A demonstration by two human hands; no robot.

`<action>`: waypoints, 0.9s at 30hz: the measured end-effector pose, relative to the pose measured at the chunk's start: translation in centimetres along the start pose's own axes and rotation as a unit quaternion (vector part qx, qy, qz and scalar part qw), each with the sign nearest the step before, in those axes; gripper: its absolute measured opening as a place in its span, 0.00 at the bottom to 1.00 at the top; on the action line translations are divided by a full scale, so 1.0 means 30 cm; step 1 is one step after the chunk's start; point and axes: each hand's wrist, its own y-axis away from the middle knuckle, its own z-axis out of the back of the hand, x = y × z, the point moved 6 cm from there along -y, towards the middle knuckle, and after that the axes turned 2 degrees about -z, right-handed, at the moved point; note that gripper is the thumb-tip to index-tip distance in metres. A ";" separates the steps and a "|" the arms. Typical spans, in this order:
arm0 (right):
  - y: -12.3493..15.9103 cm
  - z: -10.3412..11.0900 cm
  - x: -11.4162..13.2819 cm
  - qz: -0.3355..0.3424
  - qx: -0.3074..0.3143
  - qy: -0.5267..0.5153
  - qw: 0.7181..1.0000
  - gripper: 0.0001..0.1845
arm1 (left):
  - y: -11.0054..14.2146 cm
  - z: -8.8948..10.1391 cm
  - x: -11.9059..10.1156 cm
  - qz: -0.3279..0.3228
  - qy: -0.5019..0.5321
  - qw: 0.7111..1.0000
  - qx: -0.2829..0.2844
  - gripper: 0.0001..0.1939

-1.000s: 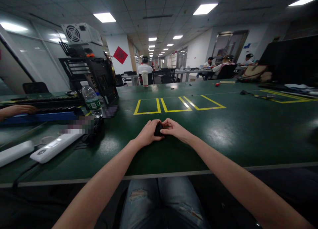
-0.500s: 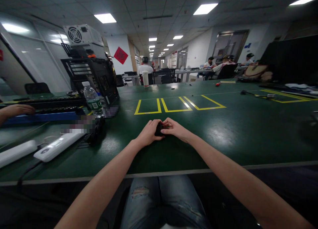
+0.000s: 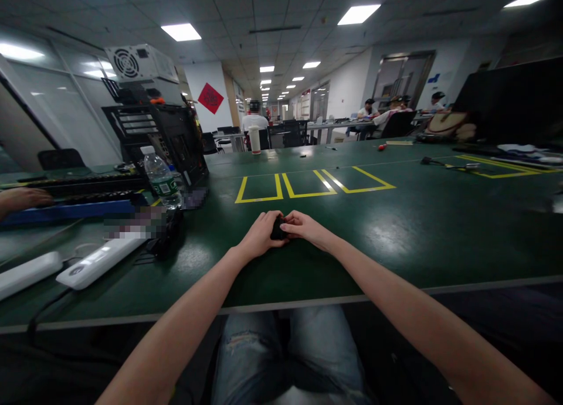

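Observation:
Just above the green table [image 3: 308, 264] my two hands meet around a small black object [image 3: 277, 229], whose kind I cannot make out. My left hand [image 3: 260, 235] grips it from the left, with the fingers over its far side and the thumb on the near side. From the right, my right hand [image 3: 303, 226] has its thumb and fingertips pressed to the object's right side. The hands cover much of it. Beyond them, yellow tape outlines [image 3: 285, 188] mark the tabletop.
At left stand an open computer case [image 3: 176, 141], a water bottle [image 3: 162, 176] and white power strips [image 3: 105, 258]. Another person's hand [image 3: 26, 198] rests at the far left edge. A white cup [image 3: 254, 139] stands at the back; a cable [image 3: 448, 164] lies at right.
My right hand's fingertips have shifted slightly on the black object. The whole view has moved a little; both hands stay around the object.

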 end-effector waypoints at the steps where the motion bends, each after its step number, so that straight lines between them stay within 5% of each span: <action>1: 0.006 -0.002 0.009 0.005 0.002 0.003 1.000 0.15 | 0.000 0.000 0.001 -0.001 0.000 1.000 0.000 0.27; 27: 0.021 -0.020 0.040 0.016 0.006 -0.002 1.000 0.13 | 0.003 -0.003 0.000 -0.008 -0.013 1.000 -0.004 0.29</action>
